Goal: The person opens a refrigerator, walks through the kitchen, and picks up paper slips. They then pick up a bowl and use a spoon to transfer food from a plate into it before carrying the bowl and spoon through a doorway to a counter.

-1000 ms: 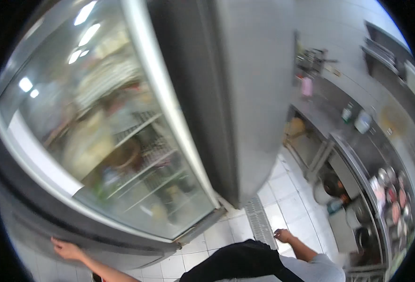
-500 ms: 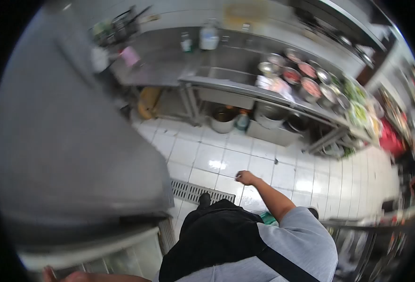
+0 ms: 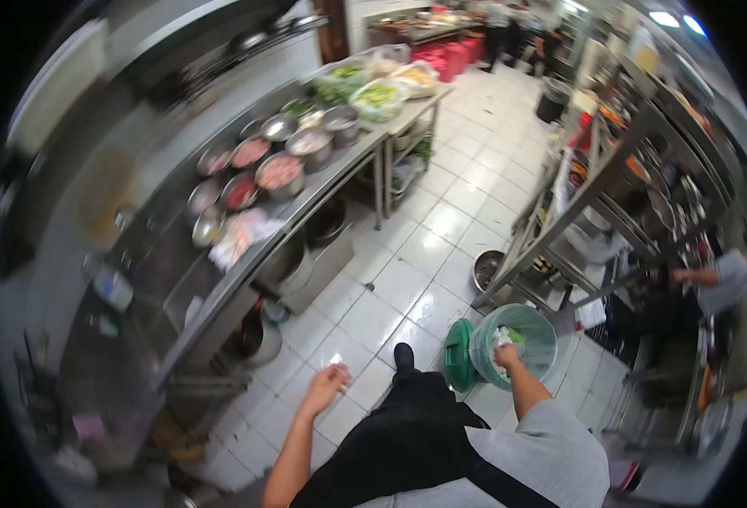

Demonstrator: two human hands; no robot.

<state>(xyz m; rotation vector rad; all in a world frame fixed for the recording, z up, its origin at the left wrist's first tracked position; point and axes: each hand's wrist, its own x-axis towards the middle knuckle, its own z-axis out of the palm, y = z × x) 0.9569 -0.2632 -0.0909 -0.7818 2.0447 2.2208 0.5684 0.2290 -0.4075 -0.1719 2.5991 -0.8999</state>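
Observation:
My right hand [image 3: 506,356] is over the mouth of a green bin [image 3: 539,375], on the right of my body. Its fingers look pressed together; white and light green scraps [image 3: 516,336] lie just beyond them, and what it grips is too small to make out. A green lid [image 3: 457,356] stands on the floor against the bin's left side. My left hand [image 3: 329,385] is in the air over the white floor tiles, fingers loosely bent and apart, touching nothing.
A steel counter [image 3: 221,296] on the left bears metal bowls of meat [image 3: 280,172] and bags of greens [image 3: 379,99]. A metal rack [image 3: 636,140] stands at the right, with a bowl [image 3: 488,269] on the floor beside it. A co-worker [image 3: 723,284] is at the far right.
The view has swung right, bringing the bin and rack into sight. My right hand has moved from above the floor to over the bin. My left hand has risen from the lower left edge.

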